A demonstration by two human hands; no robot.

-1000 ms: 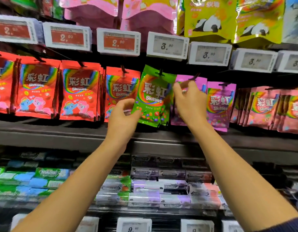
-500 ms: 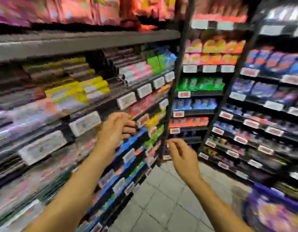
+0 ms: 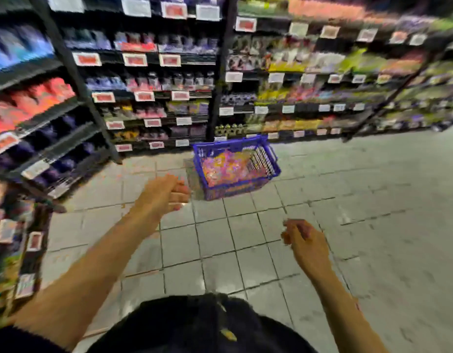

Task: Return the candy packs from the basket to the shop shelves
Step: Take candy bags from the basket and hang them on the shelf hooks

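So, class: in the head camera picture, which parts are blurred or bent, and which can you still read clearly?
Head view: motion blur smears the shelves, worst at the left and right edges, so the price tags are unreadable; the wide lens bends the shelf uprights outward; the blue basket on the tiled floor is clearer, though its candy packs merge into colour; left hand and right hand are softly blurred, both empty.

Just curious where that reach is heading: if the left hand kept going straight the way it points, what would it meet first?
Probably the blue basket of candy packs on the floor; the left hand is empty, and depth is blurred.
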